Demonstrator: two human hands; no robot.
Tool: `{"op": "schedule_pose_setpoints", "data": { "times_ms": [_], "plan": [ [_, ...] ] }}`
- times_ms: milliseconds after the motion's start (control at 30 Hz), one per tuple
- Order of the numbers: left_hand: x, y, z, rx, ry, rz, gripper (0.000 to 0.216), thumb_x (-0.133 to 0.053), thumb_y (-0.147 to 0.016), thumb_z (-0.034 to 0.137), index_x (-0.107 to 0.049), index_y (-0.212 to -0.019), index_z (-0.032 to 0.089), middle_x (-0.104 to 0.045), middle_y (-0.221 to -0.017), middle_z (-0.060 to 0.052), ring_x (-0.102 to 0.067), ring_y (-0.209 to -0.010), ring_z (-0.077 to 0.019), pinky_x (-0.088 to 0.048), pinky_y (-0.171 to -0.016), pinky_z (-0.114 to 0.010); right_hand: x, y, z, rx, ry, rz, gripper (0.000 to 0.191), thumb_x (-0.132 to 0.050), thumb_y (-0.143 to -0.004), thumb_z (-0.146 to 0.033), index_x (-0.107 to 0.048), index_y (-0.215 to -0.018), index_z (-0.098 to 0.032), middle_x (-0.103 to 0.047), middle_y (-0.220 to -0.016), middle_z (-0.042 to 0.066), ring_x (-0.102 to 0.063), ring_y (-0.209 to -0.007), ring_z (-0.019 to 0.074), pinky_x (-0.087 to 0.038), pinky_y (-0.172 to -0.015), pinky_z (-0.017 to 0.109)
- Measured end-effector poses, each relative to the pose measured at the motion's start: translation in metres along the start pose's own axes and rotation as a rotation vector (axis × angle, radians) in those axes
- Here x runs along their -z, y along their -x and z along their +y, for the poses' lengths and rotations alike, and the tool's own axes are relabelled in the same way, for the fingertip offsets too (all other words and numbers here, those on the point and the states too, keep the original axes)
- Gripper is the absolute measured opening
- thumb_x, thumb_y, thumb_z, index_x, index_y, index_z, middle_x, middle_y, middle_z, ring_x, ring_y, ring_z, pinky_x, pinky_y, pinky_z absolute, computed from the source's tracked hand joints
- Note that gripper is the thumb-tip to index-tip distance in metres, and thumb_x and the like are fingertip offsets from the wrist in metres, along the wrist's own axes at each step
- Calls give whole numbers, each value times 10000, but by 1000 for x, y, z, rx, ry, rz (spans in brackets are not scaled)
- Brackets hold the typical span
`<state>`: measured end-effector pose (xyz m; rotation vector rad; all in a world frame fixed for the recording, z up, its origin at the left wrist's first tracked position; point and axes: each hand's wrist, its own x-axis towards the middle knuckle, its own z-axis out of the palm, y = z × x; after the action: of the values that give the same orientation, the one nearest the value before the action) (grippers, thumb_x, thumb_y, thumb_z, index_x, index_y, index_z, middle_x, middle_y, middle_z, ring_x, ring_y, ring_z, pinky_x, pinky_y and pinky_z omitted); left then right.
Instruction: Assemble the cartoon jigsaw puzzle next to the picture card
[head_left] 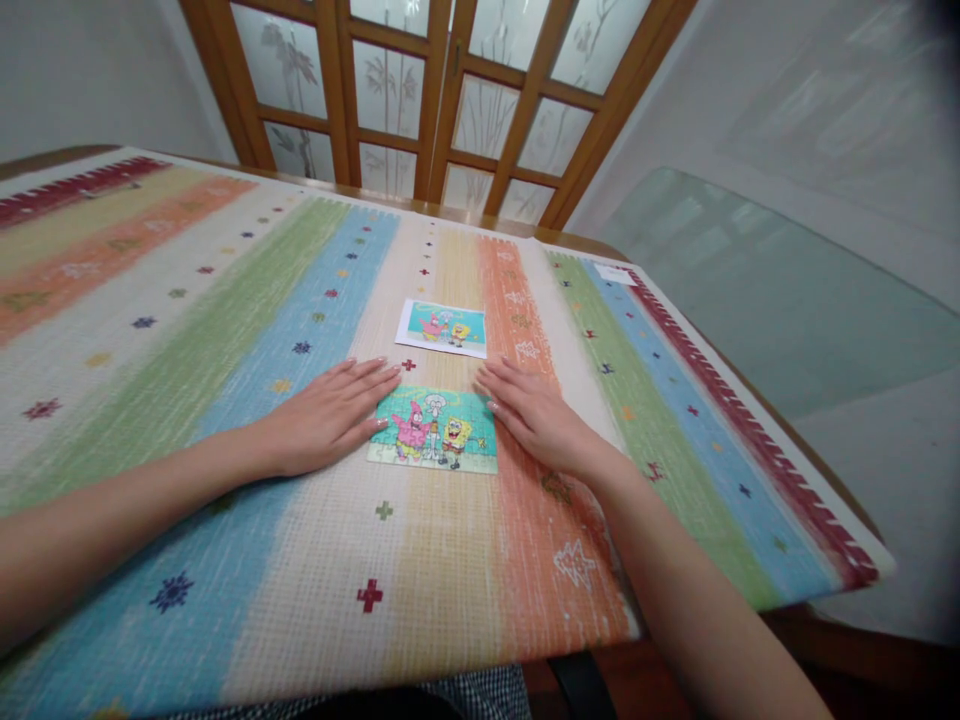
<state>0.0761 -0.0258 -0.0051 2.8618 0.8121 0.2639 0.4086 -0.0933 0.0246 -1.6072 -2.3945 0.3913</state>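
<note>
A small assembled cartoon jigsaw puzzle (435,430) lies flat on the striped table mat (225,330). My left hand (330,412) rests palm down just left of it, fingers stretched out and touching its left edge. Against the puzzle's right edge lies my right hand (534,412), also flat with the fingers straight. Neither hand holds anything. A printed picture card (444,327) showing the same cartoon scene sits on the mat just beyond the puzzle.
The mat covers a wooden table whose edge (757,385) runs along the right. A glass tabletop (757,290) stands to the right. Wooden-framed frosted glass doors (442,100) are behind the table. A small white label (615,273) lies near the mat's far right corner.
</note>
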Motion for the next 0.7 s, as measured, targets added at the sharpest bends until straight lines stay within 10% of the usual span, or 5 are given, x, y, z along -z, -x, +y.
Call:
{"op": "schedule_pose_setpoints", "data": {
  "times_ms": [267, 700],
  "plan": [
    [-1, 0, -1, -1, -3, -35, 579, -339, -1048, 477, -240, -1568, 242, -261, -1628, -56, -250, -1503, -229, -125, -1238, -450, -3, 14, -6, -45, 20, -232, 890, -531, -876, -716, -237, -1591, -275, -149, -1652, 86, -133, -1520, 316, -151, -1241, 540],
    [4, -2, -1, -6, -2, -39, 578, -394, -1029, 501, -356, -1527, 210, -323, -1606, -67, -274, -1490, -253, -175, -1222, -449, -7, 13, -4, -45, 50, -243, 871, -530, -887, -698, -241, -1590, -274, -112, -1656, 93, -101, -1522, 327, -143, -1236, 556]
  ]
}}
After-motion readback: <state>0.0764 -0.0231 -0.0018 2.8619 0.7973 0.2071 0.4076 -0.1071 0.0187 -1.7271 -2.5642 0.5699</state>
